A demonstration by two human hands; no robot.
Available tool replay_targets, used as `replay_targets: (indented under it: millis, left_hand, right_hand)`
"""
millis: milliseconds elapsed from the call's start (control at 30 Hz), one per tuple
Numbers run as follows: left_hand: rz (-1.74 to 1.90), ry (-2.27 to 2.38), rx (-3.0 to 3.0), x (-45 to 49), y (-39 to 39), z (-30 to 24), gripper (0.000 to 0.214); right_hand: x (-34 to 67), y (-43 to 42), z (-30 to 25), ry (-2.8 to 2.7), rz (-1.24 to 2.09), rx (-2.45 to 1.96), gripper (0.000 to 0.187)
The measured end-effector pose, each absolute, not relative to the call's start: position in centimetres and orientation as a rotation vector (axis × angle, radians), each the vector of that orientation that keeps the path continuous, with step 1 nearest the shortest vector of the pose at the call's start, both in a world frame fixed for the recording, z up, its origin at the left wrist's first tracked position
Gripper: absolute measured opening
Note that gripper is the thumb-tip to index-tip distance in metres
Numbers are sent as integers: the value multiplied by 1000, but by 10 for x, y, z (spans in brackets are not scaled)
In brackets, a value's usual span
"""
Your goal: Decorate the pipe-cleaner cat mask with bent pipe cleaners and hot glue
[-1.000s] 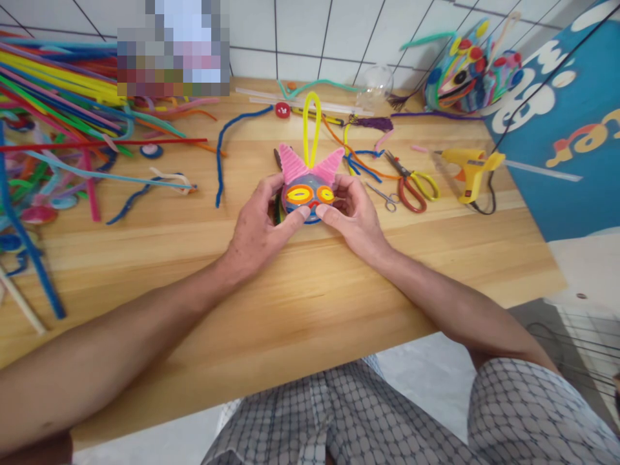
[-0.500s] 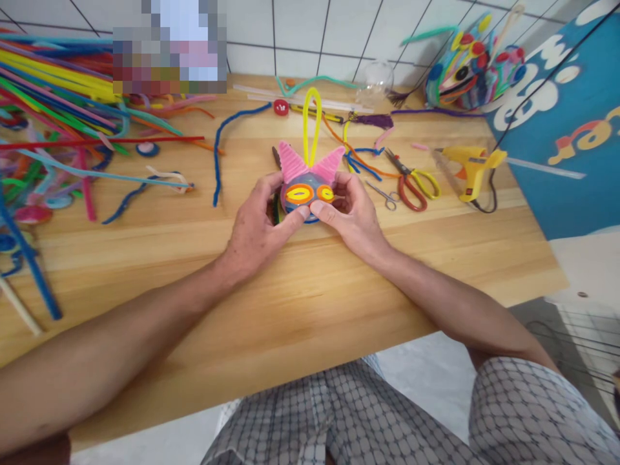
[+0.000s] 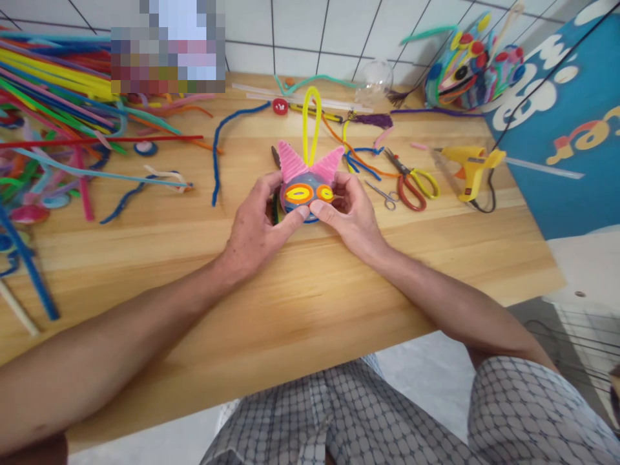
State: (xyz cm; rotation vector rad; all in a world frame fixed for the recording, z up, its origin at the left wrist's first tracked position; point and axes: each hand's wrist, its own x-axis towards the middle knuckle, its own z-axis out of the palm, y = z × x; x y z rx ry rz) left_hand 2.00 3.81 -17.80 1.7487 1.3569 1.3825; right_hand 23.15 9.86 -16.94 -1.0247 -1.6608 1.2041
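Observation:
Between both hands is a clear ball ornament (image 3: 310, 179) decorated with pipe cleaners like a cat's head. It has pink pointed ears, orange-and-yellow oval eyes and a tall yellow loop on top. My left hand (image 3: 261, 216) is closed round its left side, and my right hand (image 3: 349, 208) grips the right side. Both thumbs press on the front below the eyes, their tips nearly touching. Most of the other fingers are hidden behind the ball. A blue strip shows along its bottom edge.
Pipe cleaners (image 3: 58, 77) in many colours pile up on the left. To the right lie small scissors (image 3: 385, 195), red-and-yellow-handled scissors (image 3: 411, 184) and a yellow glue gun (image 3: 469, 168). A colourful decorated fish-like ornament (image 3: 462, 71) and a clear ball (image 3: 376, 81) stand by the tiled wall.
Both hands keep the same hold on the ornament. The view has shifted very slightly; nothing else has visibly moved.

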Motion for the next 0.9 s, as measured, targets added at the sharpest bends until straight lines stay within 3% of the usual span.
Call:
replay_targets:
  millis: [900]
  left_hand:
    - [1399, 1461, 1694, 35, 42, -165, 51]
  right_hand:
    - [238, 101, -161, -1710, 1136, -1042, 67]
